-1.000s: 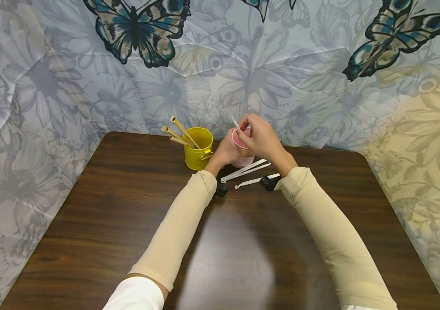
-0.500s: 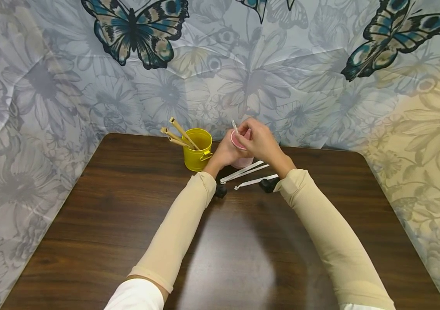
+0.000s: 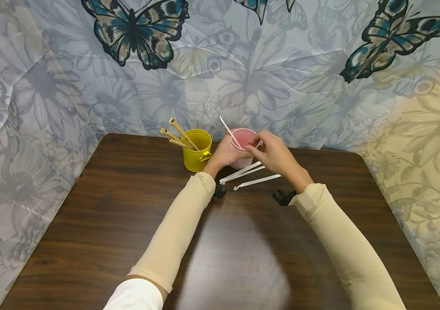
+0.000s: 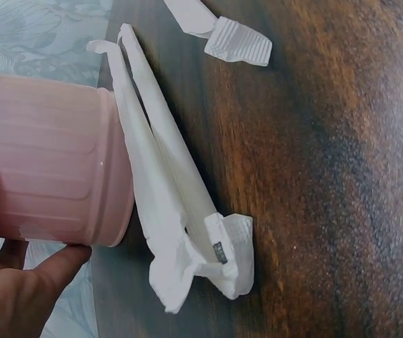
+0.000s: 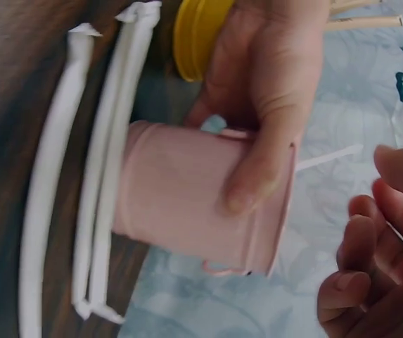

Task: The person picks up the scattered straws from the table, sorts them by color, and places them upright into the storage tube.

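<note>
My left hand (image 3: 225, 150) grips a small pink metal bucket (image 3: 242, 162) near the back of the table, thumb along its side in the right wrist view. Inside, a slim white straw (image 3: 229, 131) leans on the rim and sticks out to the upper left. Beside the rim is my right hand (image 3: 278, 157); its fingers are loosely bent and apart from the bucket in the right wrist view. Several paper-wrapped straws (image 3: 258, 181) lie in front of the bucket. Two of them, a close pair (image 4: 155, 169), lie right by its base.
To the left stands a yellow bucket (image 3: 194, 161) with several hollow bamboo-like tubes (image 3: 183, 132) leaning out of it. The dark wooden table (image 3: 100, 224) stretches toward me. Behind it hangs a cloth (image 3: 204, 86) printed with flowers and butterflies.
My right hand has let go of the white straw, which now leans in the pink bucket, and has drawn back right and slightly down. My left hand keeps its grip.
</note>
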`<move>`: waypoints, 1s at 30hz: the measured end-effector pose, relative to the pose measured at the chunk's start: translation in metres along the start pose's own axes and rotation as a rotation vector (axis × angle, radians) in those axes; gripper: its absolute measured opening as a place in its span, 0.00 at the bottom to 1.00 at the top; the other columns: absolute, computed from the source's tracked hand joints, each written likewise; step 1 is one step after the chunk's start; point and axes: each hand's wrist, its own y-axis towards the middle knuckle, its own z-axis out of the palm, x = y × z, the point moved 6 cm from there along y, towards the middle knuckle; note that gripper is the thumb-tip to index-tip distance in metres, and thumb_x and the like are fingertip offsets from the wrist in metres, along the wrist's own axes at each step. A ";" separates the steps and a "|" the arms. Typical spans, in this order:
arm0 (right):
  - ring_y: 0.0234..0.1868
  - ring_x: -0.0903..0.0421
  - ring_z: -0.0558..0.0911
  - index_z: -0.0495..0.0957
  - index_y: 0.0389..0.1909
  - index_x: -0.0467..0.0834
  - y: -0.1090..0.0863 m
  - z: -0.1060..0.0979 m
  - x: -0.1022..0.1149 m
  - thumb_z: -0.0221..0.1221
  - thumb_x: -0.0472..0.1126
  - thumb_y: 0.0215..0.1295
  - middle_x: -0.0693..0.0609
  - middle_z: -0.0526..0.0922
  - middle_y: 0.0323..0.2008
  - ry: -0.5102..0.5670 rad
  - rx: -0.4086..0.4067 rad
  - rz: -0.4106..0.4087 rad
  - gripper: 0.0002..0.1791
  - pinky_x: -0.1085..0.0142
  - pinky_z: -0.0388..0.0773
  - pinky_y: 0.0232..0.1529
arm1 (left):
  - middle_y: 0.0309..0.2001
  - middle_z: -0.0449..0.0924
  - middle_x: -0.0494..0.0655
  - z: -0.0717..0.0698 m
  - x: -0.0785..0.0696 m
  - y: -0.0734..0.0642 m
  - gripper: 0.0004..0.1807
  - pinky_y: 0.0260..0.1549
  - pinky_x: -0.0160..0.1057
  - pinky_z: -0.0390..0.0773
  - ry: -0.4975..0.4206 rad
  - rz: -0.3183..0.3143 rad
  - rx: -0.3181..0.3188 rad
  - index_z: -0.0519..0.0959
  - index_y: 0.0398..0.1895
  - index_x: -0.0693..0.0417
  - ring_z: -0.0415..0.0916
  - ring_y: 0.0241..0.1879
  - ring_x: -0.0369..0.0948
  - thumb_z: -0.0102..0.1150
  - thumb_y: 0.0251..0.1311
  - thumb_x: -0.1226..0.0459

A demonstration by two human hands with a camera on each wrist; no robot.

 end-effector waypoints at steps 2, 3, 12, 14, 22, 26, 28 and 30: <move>0.32 0.55 0.77 0.80 0.39 0.42 -0.010 0.003 -0.005 0.66 0.45 0.69 0.49 0.83 0.36 -0.007 0.069 0.021 0.10 0.63 0.74 0.34 | 0.62 0.79 0.51 0.000 0.001 -0.001 0.46 0.65 0.40 0.75 0.002 -0.017 -0.004 0.69 0.69 0.53 0.77 0.61 0.45 0.82 0.45 0.65; 0.34 0.55 0.78 0.80 0.40 0.43 -0.015 0.006 -0.008 0.66 0.46 0.69 0.49 0.83 0.36 -0.005 0.109 0.031 0.10 0.62 0.75 0.36 | 0.62 0.79 0.51 0.000 0.002 -0.002 0.46 0.65 0.40 0.75 0.008 -0.025 -0.008 0.68 0.69 0.53 0.77 0.61 0.45 0.82 0.44 0.65; 0.44 0.50 0.84 0.83 0.42 0.43 -0.053 0.033 -0.032 0.68 0.45 0.66 0.49 0.87 0.42 -0.001 0.323 0.101 0.11 0.54 0.80 0.47 | 0.60 0.80 0.51 -0.002 0.002 -0.002 0.48 0.65 0.40 0.75 0.019 -0.065 -0.029 0.68 0.69 0.53 0.78 0.60 0.44 0.83 0.42 0.64; 0.48 0.47 0.84 0.83 0.45 0.41 -0.058 0.039 -0.037 0.68 0.45 0.66 0.46 0.86 0.45 -0.003 0.331 0.107 0.13 0.51 0.80 0.51 | 0.61 0.79 0.52 -0.002 0.002 -0.003 0.48 0.65 0.39 0.75 0.011 -0.067 -0.023 0.68 0.69 0.53 0.77 0.61 0.45 0.83 0.42 0.65; 0.56 0.43 0.82 0.83 0.52 0.38 -0.065 0.059 -0.053 0.67 0.45 0.66 0.42 0.81 0.52 -0.010 0.343 0.135 0.18 0.47 0.78 0.59 | 0.61 0.79 0.53 -0.002 0.000 -0.003 0.47 0.66 0.41 0.75 -0.022 -0.068 -0.013 0.68 0.69 0.53 0.77 0.62 0.47 0.83 0.42 0.66; 0.56 0.42 0.81 0.83 0.52 0.38 -0.065 0.064 -0.059 0.67 0.43 0.66 0.41 0.81 0.52 -0.008 0.340 0.138 0.17 0.46 0.78 0.59 | 0.61 0.79 0.52 -0.002 0.001 -0.004 0.47 0.66 0.40 0.75 -0.001 -0.077 -0.014 0.68 0.69 0.53 0.77 0.61 0.46 0.83 0.42 0.64; 0.57 0.41 0.82 0.83 0.52 0.38 -0.065 0.066 -0.062 0.67 0.42 0.66 0.41 0.81 0.52 -0.008 0.341 0.142 0.17 0.46 0.78 0.59 | 0.60 0.79 0.51 -0.002 0.002 -0.004 0.47 0.66 0.40 0.75 0.007 -0.079 -0.013 0.68 0.69 0.53 0.77 0.61 0.45 0.83 0.43 0.64; 0.57 0.41 0.82 0.83 0.52 0.38 -0.065 0.069 -0.065 0.68 0.41 0.66 0.41 0.82 0.52 -0.007 0.343 0.146 0.17 0.46 0.77 0.60 | 0.60 0.79 0.51 -0.002 0.002 -0.003 0.47 0.65 0.39 0.75 0.015 -0.080 -0.014 0.68 0.69 0.53 0.77 0.61 0.45 0.83 0.43 0.64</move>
